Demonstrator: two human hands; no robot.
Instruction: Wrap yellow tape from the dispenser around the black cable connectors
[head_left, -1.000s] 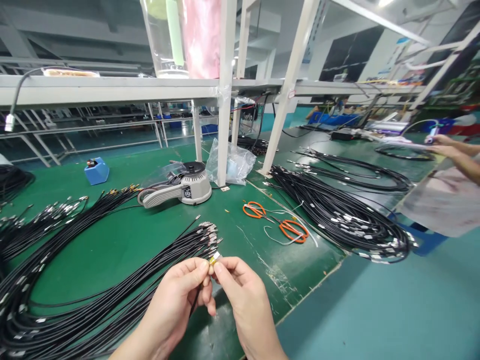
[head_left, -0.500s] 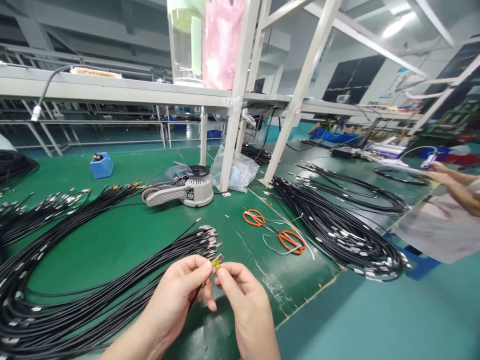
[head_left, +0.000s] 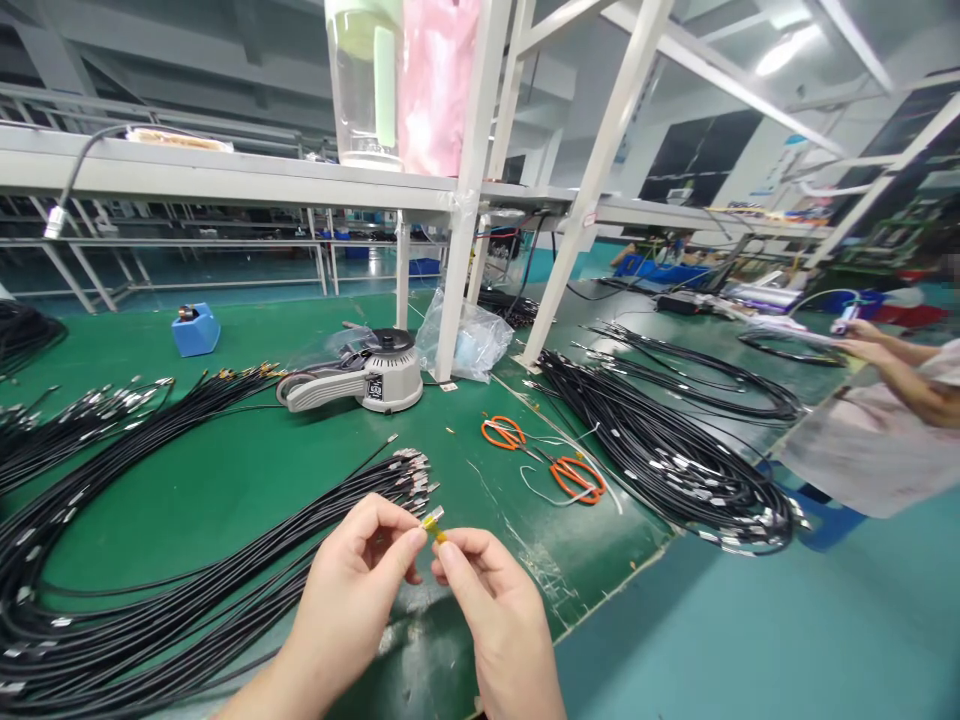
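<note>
A small silver cable connector (head_left: 435,514) with yellow tape (head_left: 430,523) around it sticks up between my two hands. My left hand (head_left: 360,575) is closed, thumb and forefinger pinching the connector from the left. On the other side, the closed fingertips of my right hand (head_left: 495,600) grip a piece of the yellow tape just below the metal end. The cable behind the connector is hidden by my hands. Just beyond them lie the silver ends of a bundle of black cables (head_left: 300,530), which curves away to the left.
A grey tape dispenser (head_left: 394,375) stands ahead on the green table, left of a white post (head_left: 469,200) and a clear plastic bag (head_left: 480,340). Orange-handled scissors (head_left: 576,480) lie to the right, near coiled black cables (head_left: 660,460). A blue holder (head_left: 196,332) stands far left. Another person's hands (head_left: 862,340) work at right.
My left hand has turned and lifted slightly, and the black cable below it no longer shows. The connector has shifted a little left in the view. Both hands stay closed.
</note>
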